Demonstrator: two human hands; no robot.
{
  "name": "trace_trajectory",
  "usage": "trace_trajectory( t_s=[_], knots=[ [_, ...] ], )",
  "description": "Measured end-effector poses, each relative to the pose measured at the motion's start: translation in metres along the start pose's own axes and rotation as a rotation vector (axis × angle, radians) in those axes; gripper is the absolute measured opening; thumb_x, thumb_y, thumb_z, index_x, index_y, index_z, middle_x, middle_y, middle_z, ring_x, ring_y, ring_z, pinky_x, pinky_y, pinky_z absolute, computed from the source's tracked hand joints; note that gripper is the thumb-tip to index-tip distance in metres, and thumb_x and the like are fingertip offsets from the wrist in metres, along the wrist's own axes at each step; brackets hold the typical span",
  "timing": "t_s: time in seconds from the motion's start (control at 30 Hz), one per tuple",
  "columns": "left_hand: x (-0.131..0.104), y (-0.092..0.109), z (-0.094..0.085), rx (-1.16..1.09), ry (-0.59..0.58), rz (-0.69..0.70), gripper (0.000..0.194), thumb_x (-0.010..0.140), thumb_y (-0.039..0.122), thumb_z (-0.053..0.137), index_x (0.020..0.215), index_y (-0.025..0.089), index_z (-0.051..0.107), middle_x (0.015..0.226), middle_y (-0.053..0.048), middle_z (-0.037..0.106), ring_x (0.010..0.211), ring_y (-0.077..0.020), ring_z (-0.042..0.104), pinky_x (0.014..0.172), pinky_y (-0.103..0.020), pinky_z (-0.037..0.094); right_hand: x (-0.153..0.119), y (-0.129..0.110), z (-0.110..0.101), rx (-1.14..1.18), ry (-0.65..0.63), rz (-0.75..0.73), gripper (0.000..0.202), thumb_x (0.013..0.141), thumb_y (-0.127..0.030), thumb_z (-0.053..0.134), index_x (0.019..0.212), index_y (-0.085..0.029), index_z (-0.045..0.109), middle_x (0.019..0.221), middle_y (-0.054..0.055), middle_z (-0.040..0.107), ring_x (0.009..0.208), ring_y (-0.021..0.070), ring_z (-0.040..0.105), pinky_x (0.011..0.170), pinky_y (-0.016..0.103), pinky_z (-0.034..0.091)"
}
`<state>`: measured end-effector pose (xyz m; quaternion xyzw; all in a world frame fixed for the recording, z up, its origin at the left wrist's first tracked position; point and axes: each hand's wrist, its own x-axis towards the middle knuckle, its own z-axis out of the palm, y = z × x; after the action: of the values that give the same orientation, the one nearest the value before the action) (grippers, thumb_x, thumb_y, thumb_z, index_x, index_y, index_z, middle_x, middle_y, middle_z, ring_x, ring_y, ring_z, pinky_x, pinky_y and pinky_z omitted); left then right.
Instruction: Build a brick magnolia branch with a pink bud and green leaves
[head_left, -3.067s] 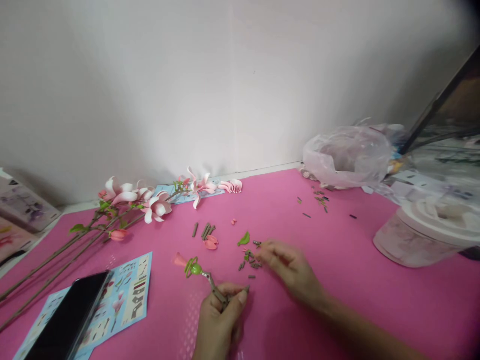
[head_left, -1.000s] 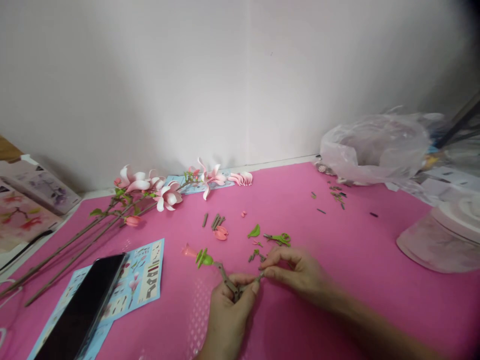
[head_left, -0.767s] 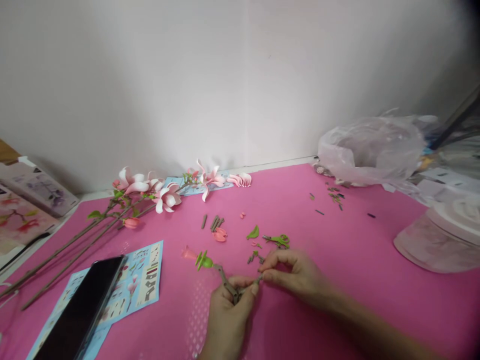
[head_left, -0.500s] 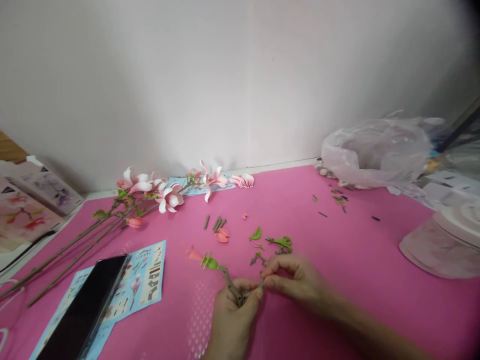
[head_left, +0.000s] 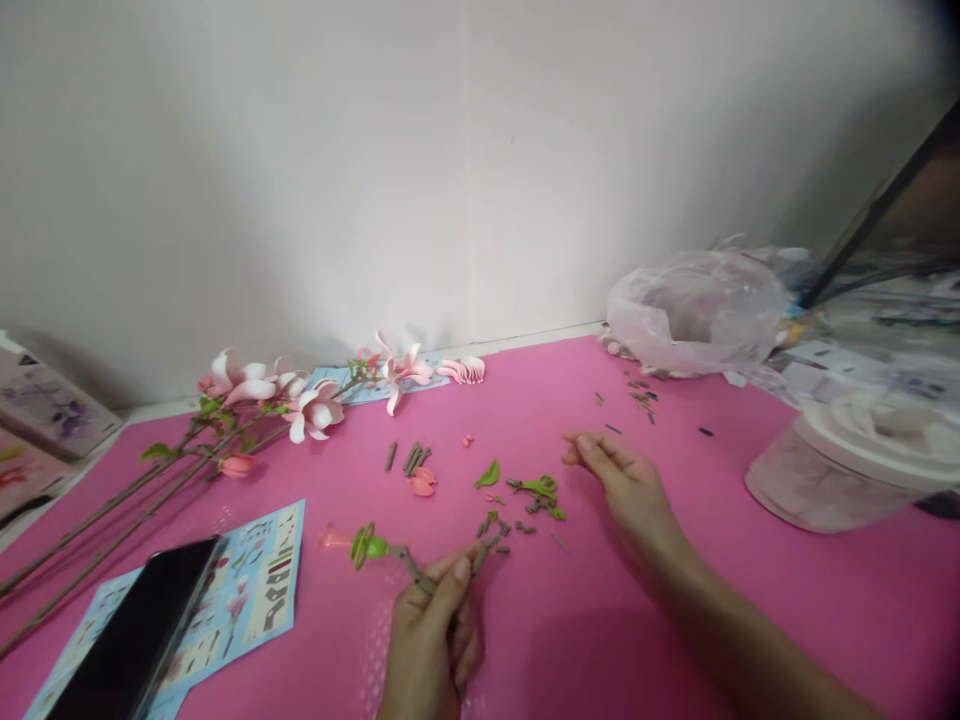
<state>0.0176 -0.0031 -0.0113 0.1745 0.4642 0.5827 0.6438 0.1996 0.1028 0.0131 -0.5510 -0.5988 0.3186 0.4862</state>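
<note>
My left hand [head_left: 431, 630] is closed round a toy flower branch [head_left: 411, 566], made of brown pieces with a green part [head_left: 375, 547] and a pink flower end at its left. A short brown tip juts out past the thumb on the right. My right hand [head_left: 619, 480] hovers over the pink surface to the right, its fingertips pinched together; whatever they may hold is too small to make out. Between the hands lie small brown pieces [head_left: 504, 528], a green leaf [head_left: 488, 474] and a cluster of green leaf parts [head_left: 538, 488].
Finished-looking magnolia stems [head_left: 315, 408] lie at the back left. A black phone [head_left: 142, 630] covers part of an instruction sheet [head_left: 281, 575]. On the right stand a plastic bag [head_left: 697, 310] and a white tub [head_left: 817, 470]. More small brown pieces [head_left: 643, 399] lie near the bag.
My right hand has left the branch and moved up and to the right. The left hand still grips the branch, now turned flatter. The whole view has shifted to the right.
</note>
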Motion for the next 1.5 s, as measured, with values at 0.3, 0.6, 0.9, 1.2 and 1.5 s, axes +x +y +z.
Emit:
trace_trajectory(
  t_s=[0.3, 0.6, 0.9, 1.2, 1.5],
  knots=[
    [0.001, -0.001, -0.001, -0.034, 0.041, 0.021, 0.034, 0.063, 0.042, 0.076, 0.070, 0.016, 0.056, 0.042, 0.012, 0.033, 0.032, -0.0013, 0.015, 0.027, -0.013, 0.018, 0.006, 0.010, -0.006, -0.425, -0.135, -0.157, 0.019, 0.077, -0.011, 0.051, 0.080, -0.017, 0.069, 0.084, 0.008, 0.064, 0.083, 0.0224, 0.057, 0.076, 0.035, 0.042],
    [0.002, -0.002, -0.002, -0.019, 0.048, 0.024, 0.036, 0.062, 0.043, 0.077, 0.068, 0.016, 0.055, 0.042, 0.013, 0.032, 0.032, -0.0010, 0.015, 0.027, -0.013, 0.019, 0.003, 0.010, -0.003, -0.573, -0.313, -0.201, 0.022, 0.080, -0.016, 0.050, 0.079, -0.021, 0.072, 0.077, 0.004, 0.066, 0.073, 0.0174, 0.058, 0.065, 0.027, 0.040],
    [0.003, -0.001, -0.001, -0.056, 0.025, 0.030, 0.035, 0.064, 0.040, 0.076, 0.063, 0.016, 0.051, 0.042, 0.013, 0.032, 0.032, -0.0006, 0.015, 0.028, -0.012, 0.018, -0.005, -0.004, -0.017, -0.636, -0.482, -0.066, 0.016, 0.067, -0.018, 0.058, 0.052, -0.019, 0.062, 0.049, 0.000, 0.059, 0.047, 0.0134, 0.052, 0.044, 0.023, 0.027],
    [0.002, -0.002, -0.001, -0.045, 0.018, 0.027, 0.034, 0.066, 0.041, 0.074, 0.063, 0.017, 0.051, 0.042, 0.013, 0.030, 0.033, -0.0012, 0.014, 0.028, -0.013, 0.017, -0.012, -0.002, -0.013, -0.666, -0.528, -0.122, 0.018, 0.063, -0.007, 0.050, 0.049, -0.018, 0.055, 0.045, -0.002, 0.052, 0.043, 0.0103, 0.043, 0.044, 0.024, 0.022],
    [0.001, -0.001, -0.001, -0.043, 0.022, 0.035, 0.030, 0.068, 0.038, 0.073, 0.065, 0.016, 0.053, 0.041, 0.013, 0.029, 0.034, -0.0016, 0.013, 0.028, -0.012, 0.017, 0.000, 0.007, -0.007, -0.639, -0.312, -0.167, 0.020, 0.077, -0.011, 0.043, 0.079, -0.019, 0.061, 0.066, 0.001, 0.063, 0.060, 0.0150, 0.055, 0.055, 0.025, 0.036]
  ],
)
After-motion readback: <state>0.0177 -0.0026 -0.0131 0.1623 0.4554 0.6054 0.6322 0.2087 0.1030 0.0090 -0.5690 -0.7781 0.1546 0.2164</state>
